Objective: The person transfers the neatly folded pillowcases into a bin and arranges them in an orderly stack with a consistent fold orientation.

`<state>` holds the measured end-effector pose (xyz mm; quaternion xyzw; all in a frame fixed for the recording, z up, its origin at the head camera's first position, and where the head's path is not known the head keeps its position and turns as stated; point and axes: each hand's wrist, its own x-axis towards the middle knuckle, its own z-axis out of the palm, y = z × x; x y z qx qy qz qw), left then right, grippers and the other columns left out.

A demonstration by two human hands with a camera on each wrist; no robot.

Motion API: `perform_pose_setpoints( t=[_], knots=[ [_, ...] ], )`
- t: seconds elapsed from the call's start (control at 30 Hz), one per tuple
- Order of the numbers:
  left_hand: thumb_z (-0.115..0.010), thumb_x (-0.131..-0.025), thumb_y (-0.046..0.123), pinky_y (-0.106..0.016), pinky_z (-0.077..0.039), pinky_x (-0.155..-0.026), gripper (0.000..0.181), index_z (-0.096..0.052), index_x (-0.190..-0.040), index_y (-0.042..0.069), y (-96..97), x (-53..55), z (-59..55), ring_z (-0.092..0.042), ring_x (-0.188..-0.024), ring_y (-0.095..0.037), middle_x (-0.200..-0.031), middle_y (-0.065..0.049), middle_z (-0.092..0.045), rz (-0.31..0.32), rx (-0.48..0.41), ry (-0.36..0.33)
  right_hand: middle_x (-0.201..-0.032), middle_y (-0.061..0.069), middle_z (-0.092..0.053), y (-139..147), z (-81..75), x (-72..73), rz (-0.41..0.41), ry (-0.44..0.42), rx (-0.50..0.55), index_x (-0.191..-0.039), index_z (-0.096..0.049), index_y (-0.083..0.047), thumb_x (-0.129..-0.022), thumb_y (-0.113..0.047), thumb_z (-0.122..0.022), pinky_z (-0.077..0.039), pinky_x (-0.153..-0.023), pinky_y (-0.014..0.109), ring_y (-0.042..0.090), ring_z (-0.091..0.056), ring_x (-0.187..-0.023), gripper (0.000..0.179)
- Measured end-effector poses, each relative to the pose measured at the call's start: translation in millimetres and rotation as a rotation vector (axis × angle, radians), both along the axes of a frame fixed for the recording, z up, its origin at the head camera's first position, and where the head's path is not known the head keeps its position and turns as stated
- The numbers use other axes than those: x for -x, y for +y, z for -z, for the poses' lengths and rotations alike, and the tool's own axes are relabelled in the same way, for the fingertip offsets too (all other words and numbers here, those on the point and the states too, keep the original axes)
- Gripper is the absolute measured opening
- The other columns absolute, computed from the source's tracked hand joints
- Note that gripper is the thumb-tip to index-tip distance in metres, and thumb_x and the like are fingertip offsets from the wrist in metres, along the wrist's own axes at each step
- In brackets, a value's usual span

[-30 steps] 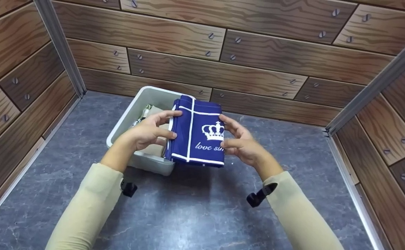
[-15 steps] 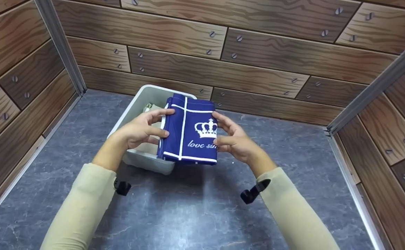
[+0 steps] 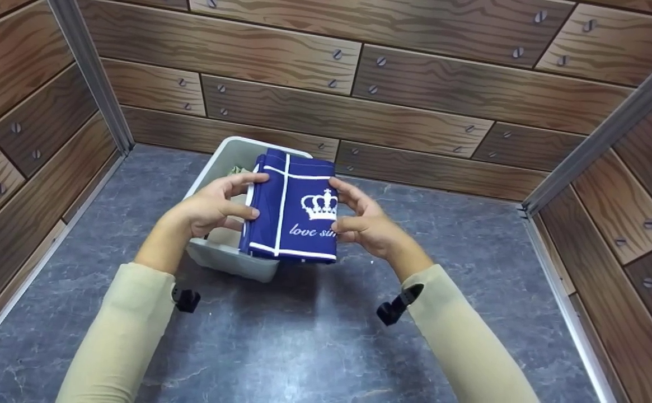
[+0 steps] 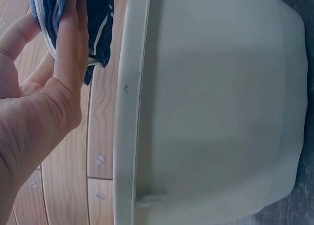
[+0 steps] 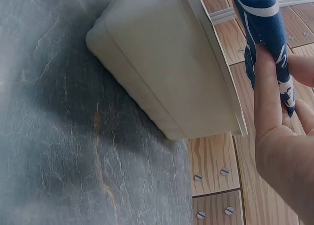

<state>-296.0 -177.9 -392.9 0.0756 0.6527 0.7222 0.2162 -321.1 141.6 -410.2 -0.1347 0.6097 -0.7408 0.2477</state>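
Observation:
A folded blue cloth (image 3: 303,196) with white lines, a crown and lettering is held flat between both hands, over the right part of a pale grey plastic bin (image 3: 233,263). My left hand (image 3: 214,210) pinches its left folded edge, fingers beneath and thumb on top. On the opposite edge my right hand (image 3: 367,224) grips the cloth the same way. In the left wrist view the layered folds of the cloth (image 4: 100,33) show between the fingers. The right wrist view has the cloth (image 5: 265,33) edge-on, above the level of the bin's rim.
Inside the bin lies a beige item (image 3: 228,238), mostly hidden by the left hand and the cloth. The bin stands on a dark marbled surface (image 3: 303,347). Wood-patterned panels (image 3: 281,117) with metal corner strips enclose the back and sides.
Both hands have moved left with the blue cloth, so that it covers more of the bin. The hold of each hand looks the same.

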Motion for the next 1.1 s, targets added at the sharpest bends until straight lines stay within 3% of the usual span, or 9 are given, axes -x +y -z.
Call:
perform_pose_setpoints(
  t=[0.67,1.1],
  knots=[
    [-0.068,-0.084,-0.012,-0.051,-0.057,-0.088,0.080,-0.039,-0.152,0.017,-20.9,7.9,1.3,-0.063,-0.113,-0.031,-0.151,-0.014,-0.034,0.013,0.009,-0.032,-0.147,0.015,-0.039,-19,-3.6,3.1,-0.005,-0.005,-0.012,-0.153,-0.039,-0.025,-0.076,0.020,-0.062,-0.058,-0.085,0.051,0.037,-0.063,-0.109,0.092],
    [-0.072,-0.083,-0.010,-0.051,-0.057,-0.088,0.080,-0.040,-0.152,0.015,-33.1,8.4,-2.6,-0.062,-0.115,-0.030,-0.153,-0.014,-0.033,0.016,0.069,-0.017,-0.147,0.014,-0.039,-34,-6.0,4.5,-0.015,0.017,-0.030,-0.153,-0.038,-0.025,-0.076,0.019,-0.060,-0.059,-0.083,0.052,0.036,-0.065,-0.104,0.092]
  ],
)
